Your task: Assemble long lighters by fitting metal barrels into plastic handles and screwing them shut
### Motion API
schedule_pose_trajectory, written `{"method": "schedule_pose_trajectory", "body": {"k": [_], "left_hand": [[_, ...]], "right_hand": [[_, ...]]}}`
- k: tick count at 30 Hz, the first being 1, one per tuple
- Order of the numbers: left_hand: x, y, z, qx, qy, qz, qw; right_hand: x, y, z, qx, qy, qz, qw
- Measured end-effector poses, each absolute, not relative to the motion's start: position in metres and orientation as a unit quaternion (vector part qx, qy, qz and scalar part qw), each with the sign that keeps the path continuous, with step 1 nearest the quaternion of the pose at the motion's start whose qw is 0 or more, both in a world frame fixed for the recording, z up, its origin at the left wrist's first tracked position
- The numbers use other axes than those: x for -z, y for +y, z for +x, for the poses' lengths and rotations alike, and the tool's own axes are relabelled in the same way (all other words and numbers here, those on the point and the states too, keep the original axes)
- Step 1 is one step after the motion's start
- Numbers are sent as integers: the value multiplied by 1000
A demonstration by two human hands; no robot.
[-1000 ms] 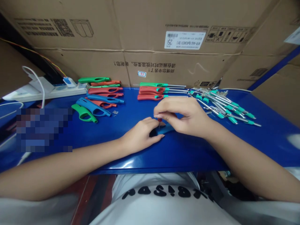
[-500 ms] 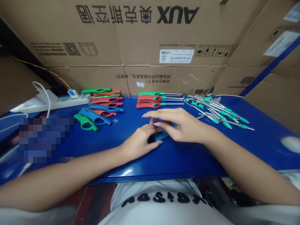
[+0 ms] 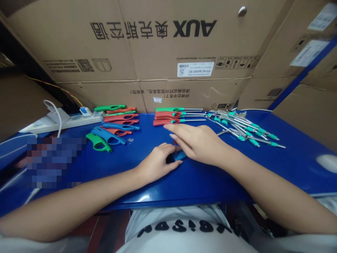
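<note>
A blue lighter-shaped piece [image 3: 180, 155] lies on the blue table, partly covered by both hands. My left hand [image 3: 157, 161] is closed on its left end, thumb in front and fingers behind. Above it, my right hand [image 3: 196, 142] is closed round the red handle of a small screwdriver [image 3: 175, 147], whose thin shaft points down at the blue piece. The tip is too small to make out. Just behind the hands lie red and green lighters [image 3: 165, 122] with metal rods.
Green, red and blue handles [image 3: 109, 136] lie at the left, beside small screws [image 3: 130, 140]. Metal rods with teal parts [image 3: 252, 130] are piled at the right. A power strip [image 3: 68, 120] and a cardboard wall [image 3: 147, 45] stand behind.
The view has tilted slightly up, so the scene sits lower. My right hand has shifted a little over the screwdriver, its fingers closer together. My left hand keeps its hold.
</note>
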State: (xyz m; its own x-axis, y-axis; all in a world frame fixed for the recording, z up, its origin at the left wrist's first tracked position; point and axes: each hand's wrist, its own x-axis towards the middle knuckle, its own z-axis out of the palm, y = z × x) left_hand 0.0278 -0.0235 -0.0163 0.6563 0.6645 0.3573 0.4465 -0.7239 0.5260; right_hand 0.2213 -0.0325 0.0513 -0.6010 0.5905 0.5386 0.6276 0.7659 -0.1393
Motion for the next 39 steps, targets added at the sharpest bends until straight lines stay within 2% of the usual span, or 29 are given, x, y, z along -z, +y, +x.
{"method": "schedule_pose_trajectory", "body": {"k": [4, 7, 14, 20, 25, 30, 33, 35, 39], "left_hand": [[17, -22, 27, -273, 320, 886, 197], [21, -21, 27, -291, 319, 880, 198], [22, -21, 30, -291, 304, 875, 241], [22, -22, 32, -292, 322, 873, 222], [22, -23, 32, -279, 333, 877, 203], [13, -19, 26, -241, 352, 885, 189], [1, -10, 15, -187, 356, 899, 176], [-6, -2, 6, -142, 357, 909, 165], [-7, 15, -8, -90, 370, 919, 102]], "right_hand": [[-53, -29, 225, -142, -879, -287, 354], [-53, -31, 223, -185, -876, -248, 371], [-53, -45, 209, -57, -899, -289, 325], [-50, -44, 206, 51, -875, -363, 317], [-42, -35, 207, 89, -861, -385, 321], [-43, -26, 218, 76, -839, -371, 390], [-59, -16, 239, 80, -779, -437, 443], [-69, -7, 258, 117, -747, -507, 415], [-72, 14, 297, 155, -696, -663, 227]]}}
